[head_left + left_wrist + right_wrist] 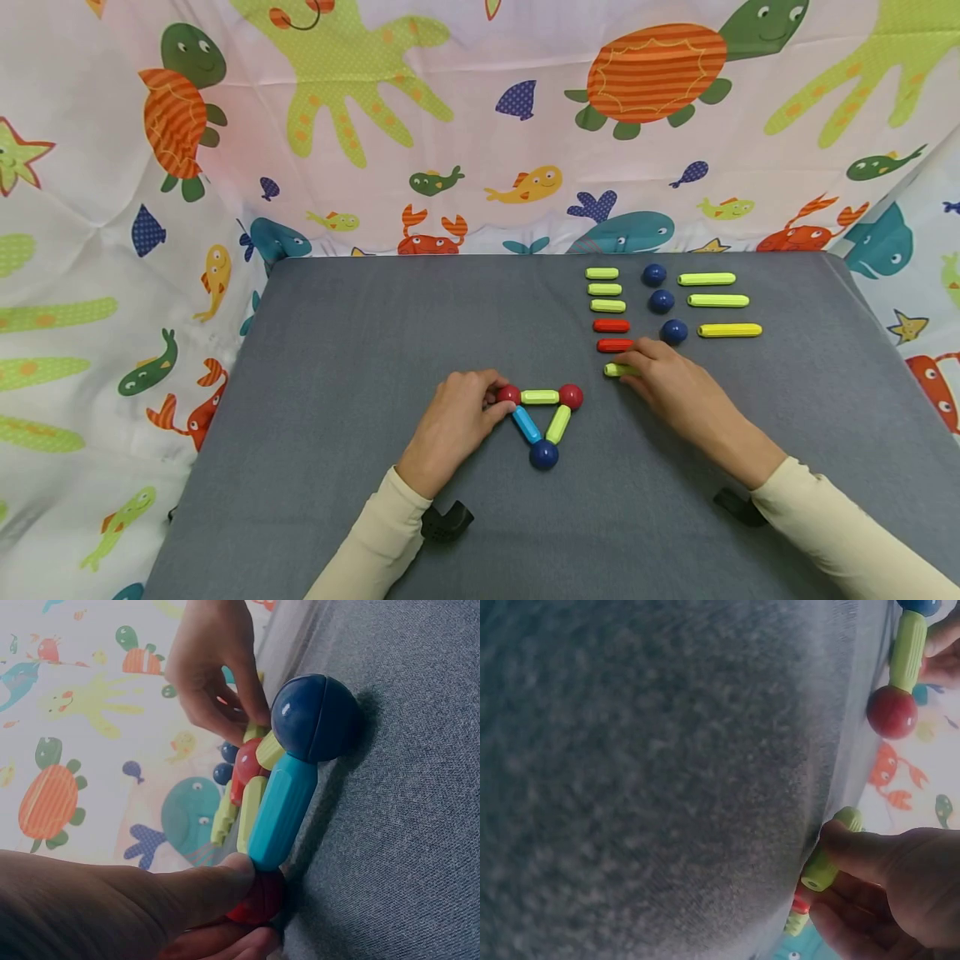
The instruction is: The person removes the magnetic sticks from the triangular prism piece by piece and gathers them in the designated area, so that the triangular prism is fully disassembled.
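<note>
A flat triangle lies on the grey table, made of two red balls, a dark blue ball (543,455), a blue rod (527,425) and two yellow-green rods. My left hand (459,425) pinches the triangle's left red ball (509,396) between thumb and fingers. The other red ball (571,396) is at its upper right corner. To the right, my right hand (671,387) pinches a short yellow-green rod (831,859), apart from the triangle; in the head view the fingers cover part of that rod.
Beyond my right hand, short yellow-green rods (606,290) and two red rods (611,326) lie in a column. Beside them are loose dark blue balls (662,302) and long yellowish rods (717,301). A patterned cloth (480,125) hangs behind the grey table (360,333).
</note>
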Demonstrator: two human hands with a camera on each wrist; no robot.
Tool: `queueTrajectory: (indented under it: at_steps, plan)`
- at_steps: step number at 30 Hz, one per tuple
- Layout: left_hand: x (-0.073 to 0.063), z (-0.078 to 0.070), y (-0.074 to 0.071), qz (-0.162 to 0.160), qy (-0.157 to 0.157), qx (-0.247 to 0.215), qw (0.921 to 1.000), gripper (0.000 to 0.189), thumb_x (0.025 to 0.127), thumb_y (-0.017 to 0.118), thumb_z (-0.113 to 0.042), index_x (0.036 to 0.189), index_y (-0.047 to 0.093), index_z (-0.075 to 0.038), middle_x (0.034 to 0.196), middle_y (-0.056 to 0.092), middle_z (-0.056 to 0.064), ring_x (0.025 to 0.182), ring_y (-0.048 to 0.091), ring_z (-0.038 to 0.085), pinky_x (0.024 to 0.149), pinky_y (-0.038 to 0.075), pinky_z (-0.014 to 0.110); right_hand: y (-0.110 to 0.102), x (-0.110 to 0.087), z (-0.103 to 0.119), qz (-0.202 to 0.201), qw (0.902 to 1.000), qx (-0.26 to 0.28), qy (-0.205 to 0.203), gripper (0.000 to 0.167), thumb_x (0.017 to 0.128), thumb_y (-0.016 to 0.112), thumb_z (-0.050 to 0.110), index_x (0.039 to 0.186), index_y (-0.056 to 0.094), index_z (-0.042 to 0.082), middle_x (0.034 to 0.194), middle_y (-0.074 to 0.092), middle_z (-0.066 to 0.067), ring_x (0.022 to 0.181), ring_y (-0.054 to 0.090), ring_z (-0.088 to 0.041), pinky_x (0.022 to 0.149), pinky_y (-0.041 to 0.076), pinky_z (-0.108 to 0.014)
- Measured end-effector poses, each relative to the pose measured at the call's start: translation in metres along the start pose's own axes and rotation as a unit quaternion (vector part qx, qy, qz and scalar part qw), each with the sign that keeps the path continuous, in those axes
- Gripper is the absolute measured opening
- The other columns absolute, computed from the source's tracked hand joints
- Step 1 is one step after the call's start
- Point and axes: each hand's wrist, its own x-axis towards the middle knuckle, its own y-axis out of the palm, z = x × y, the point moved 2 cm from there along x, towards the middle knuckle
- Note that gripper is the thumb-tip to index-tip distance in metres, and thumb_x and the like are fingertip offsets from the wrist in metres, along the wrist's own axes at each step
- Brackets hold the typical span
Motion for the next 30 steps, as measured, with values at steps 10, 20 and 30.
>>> queueTrajectory:
  at_steps: [10, 20, 30]
  plan:
    - [0.0, -0.001, 0.001, -0.003, 0.003, 0.003, 1.0, 0.022, 0.093, 0.085, -0.02, 0.11, 0.081, -0.008, 0.095, 0.078, 0.001, 0.077, 0.066, 0.008, 0.069, 0.057, 0.027, 0.005, 0.004, -0.004, 0.012, 0.9999, -0.011, -0.002, 0.027, 0.087, 0.087, 0.003, 0.113, 0.078, 0.004, 0.099, 0.064, -0.007, 0.084, 0.064, -0.021, 0.071, 0.062, -0.044]
    - [0.0, 0.0, 0.001, -0.001, 0.0, 0.003, 1.0, 0.022, 0.092, 0.085, -0.021, 0.11, 0.081, -0.009, 0.095, 0.078, 0.001, 0.078, 0.067, 0.008, 0.069, 0.057, 0.027, 0.004, 0.005, -0.004, 0.009, 0.9997, -0.019, -0.011, 0.029, 0.086, 0.088, 0.004, 0.114, 0.078, 0.004, 0.101, 0.066, -0.008, 0.085, 0.066, -0.024, 0.074, 0.062, -0.046]
    - [-0.002, -0.002, 0.001, 0.005, -0.001, 0.016, 0.9999, 0.025, 0.094, 0.084, -0.022, 0.114, 0.077, -0.009, 0.1, 0.078, 0.004, 0.083, 0.071, 0.015, 0.074, 0.061, 0.033, -0.003, 0.011, 0.025, -0.003, 0.9954, 0.017, -0.094, 0.047, 0.082, 0.093, 0.011, 0.125, 0.074, 0.007, 0.119, 0.07, -0.007, 0.104, 0.069, -0.025, 0.089, 0.061, -0.047]
